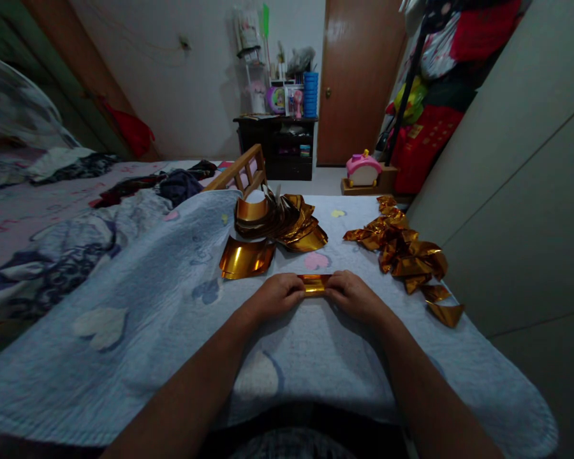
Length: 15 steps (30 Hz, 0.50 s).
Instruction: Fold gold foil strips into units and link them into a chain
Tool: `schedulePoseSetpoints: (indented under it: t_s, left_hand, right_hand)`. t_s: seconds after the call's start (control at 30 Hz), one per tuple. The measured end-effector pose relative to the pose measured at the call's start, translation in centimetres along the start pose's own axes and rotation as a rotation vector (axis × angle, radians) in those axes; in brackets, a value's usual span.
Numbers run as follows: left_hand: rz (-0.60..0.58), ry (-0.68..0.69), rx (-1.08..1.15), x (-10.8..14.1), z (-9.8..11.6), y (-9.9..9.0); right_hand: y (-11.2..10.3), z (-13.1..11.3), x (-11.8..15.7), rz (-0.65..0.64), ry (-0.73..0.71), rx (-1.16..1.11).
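Observation:
A narrow strip of shiny gold foil paper (314, 285) lies crosswise between my hands, low over the blue blanket. My left hand (281, 294) pinches its left end with thumb and fingers. At the other end my right hand (350, 293) grips it the same way. Beyond my left hand rest curved gold sheets (247, 257), with a fanned stack of gold paper (287, 220) behind them. Several folded gold pieces (397, 245) are heaped past my right hand, toward the right edge of the blanket.
The blue blanket (182, 325) with heart shapes covers the surface before me. A wooden rail (239, 171) stands behind the stack. Clothes (100, 217) lie on a bed at left. A pale cabinet (521, 210) flanks the right side. A pink toy (363, 169) sits beyond the far edge.

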<state>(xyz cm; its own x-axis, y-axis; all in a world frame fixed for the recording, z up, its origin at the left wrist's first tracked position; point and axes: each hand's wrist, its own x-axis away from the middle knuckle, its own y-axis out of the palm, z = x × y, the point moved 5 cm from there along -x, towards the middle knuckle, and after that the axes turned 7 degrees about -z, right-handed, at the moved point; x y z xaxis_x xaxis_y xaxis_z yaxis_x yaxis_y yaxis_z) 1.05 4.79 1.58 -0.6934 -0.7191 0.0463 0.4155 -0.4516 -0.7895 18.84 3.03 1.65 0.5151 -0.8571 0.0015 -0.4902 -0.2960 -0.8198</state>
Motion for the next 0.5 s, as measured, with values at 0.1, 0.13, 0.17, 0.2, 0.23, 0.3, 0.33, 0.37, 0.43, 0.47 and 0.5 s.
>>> schedulePoseSetpoints:
  t_s: [0.1, 0.13, 0.17, 0.2, 0.23, 0.3, 0.33, 0.37, 0.43, 0.47, 0.5]
  left_hand:
    - [-0.021, -0.010, -0.040, -0.11, 0.17, -0.03]
    - [-0.024, -0.011, -0.054, -0.13, 0.21, -0.02]
    - [-0.025, -0.014, -0.064, -0.13, 0.22, -0.01]
    - [-0.025, -0.018, -0.070, -0.12, 0.20, 0.01]
    - [-0.021, -0.024, -0.069, -0.11, 0.15, 0.03]
    - [-0.011, -0.035, -0.055, -0.06, 0.02, 0.05]
    - [-0.006, -0.040, -0.046, -0.03, -0.04, 0.04]
    - [-0.002, -0.046, -0.039, 0.00, -0.08, 0.03]
    - [-0.001, -0.057, -0.034, 0.03, -0.11, 0.00]
    - [-0.002, -0.062, -0.034, 0.03, -0.10, -0.01]
    - [-0.003, -0.065, -0.033, 0.03, -0.10, -0.02]
  right_hand:
    - [0.26, 0.36, -0.15, -0.006, 0.038, 0.020]
    - [0.34, 0.46, -0.18, -0.005, 0.050, 0.030]
    - [0.39, 0.54, -0.19, -0.002, 0.059, 0.040]
    - [0.42, 0.60, -0.18, 0.003, 0.067, 0.048]
    - [0.43, 0.65, -0.16, 0.010, 0.074, 0.051]
    - [0.41, 0.74, -0.08, 0.026, 0.086, 0.052]
    - [0.42, 0.77, -0.05, 0.027, 0.090, 0.052]
    - [0.45, 0.80, -0.03, 0.024, 0.092, 0.055]
    - [0.49, 0.81, -0.02, 0.017, 0.092, 0.067]
    - [0.50, 0.80, -0.02, 0.015, 0.092, 0.073]
    - [0.48, 0.79, -0.03, 0.015, 0.094, 0.078]
